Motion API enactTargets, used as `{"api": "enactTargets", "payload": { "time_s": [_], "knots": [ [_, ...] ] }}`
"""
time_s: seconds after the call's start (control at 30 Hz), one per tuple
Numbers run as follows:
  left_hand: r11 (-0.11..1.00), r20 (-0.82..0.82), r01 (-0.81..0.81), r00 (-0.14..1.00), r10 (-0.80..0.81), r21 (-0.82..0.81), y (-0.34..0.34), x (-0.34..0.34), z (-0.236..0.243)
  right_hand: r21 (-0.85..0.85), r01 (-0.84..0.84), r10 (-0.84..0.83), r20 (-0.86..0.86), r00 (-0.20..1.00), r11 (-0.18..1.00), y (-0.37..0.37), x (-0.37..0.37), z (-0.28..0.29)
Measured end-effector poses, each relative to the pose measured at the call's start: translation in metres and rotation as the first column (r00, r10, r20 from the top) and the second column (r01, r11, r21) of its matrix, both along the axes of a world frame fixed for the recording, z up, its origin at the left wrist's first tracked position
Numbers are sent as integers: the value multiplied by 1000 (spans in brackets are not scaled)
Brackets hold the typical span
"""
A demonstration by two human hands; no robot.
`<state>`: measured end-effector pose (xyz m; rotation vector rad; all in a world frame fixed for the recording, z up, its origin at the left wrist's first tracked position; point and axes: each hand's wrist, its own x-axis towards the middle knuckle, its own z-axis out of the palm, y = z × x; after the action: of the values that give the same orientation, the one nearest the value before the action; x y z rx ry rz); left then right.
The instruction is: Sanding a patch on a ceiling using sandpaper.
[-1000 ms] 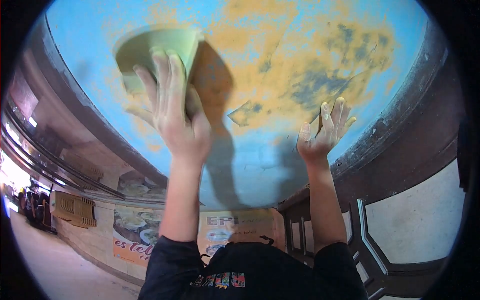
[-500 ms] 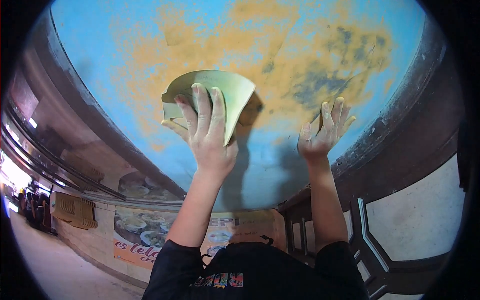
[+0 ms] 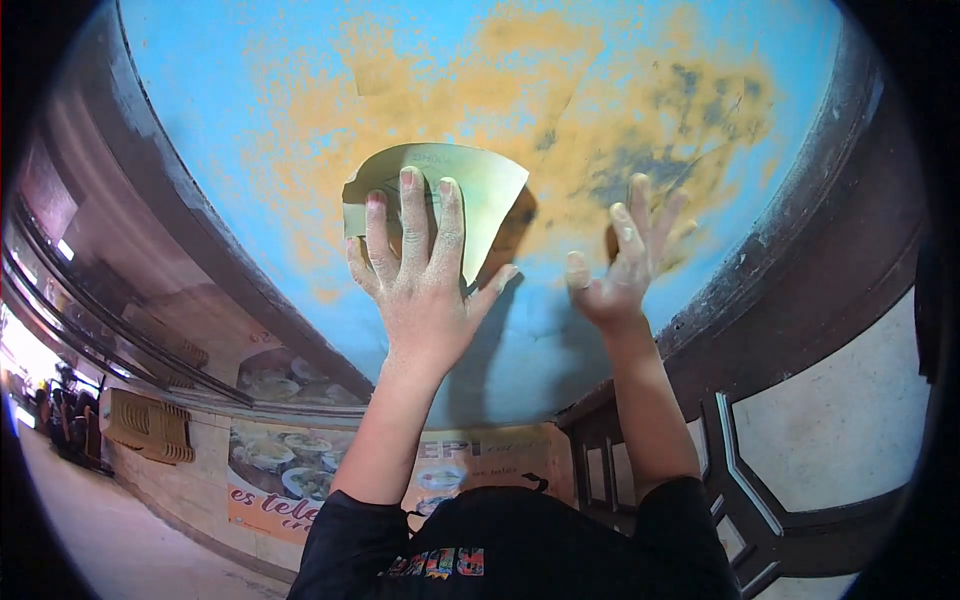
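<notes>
My left hand (image 3: 425,300) presses a pale yellow-green sheet of abrasive paper (image 3: 483,200) against an overhead surface (image 3: 510,70), its fingers spread over the paper and its thumb out to the right. The surface is light blue with orange patches and some grey areas. To the right, my right hand (image 3: 625,275) has its fingers apart and holds nothing, its fingertips at or close to the surface; whether they touch it I cannot tell. Pale dust coats the fingers of both hands.
Dark, scuffed edging (image 3: 770,240) curves around the surface. A dark-framed panelled structure (image 3: 820,430) stands at right. At left are stacked tan plastic objects (image 3: 140,425), a pale floor (image 3: 110,520) and a bright opening. A printed food banner (image 3: 270,470) hangs low in the view.
My left hand has moved right and down with the paper, and its thumb now shows out to the right. My right hand has shifted slightly left.
</notes>
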<state>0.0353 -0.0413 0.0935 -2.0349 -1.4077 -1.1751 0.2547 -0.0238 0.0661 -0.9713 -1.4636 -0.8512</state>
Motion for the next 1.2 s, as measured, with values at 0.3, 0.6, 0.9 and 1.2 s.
{"api": "enactTargets", "payload": {
  "time_s": [0.3, 0.6, 0.9, 1.2],
  "knots": [
    [996, -42, -82, 996, 84, 30, 1, -9, -5, -162, -248, 295, 434, 852, 955, -32, -81, 63],
    [964, 6, 184, 982, -188, 195, 13, -63, 4, -353, 52, 90, 376, 922, 934, -14, -82, 56],
    [927, -261, 147, 964, -56, 345, 42, -86, 42, -213, 162, -8, 580, 814, 964, -3, -65, 69],
    [948, -176, 76, 984, -21, 311, 51, -70, 22, -100, 283, -164, 615, 772, 954, -18, -91, 89]
  ]
}}
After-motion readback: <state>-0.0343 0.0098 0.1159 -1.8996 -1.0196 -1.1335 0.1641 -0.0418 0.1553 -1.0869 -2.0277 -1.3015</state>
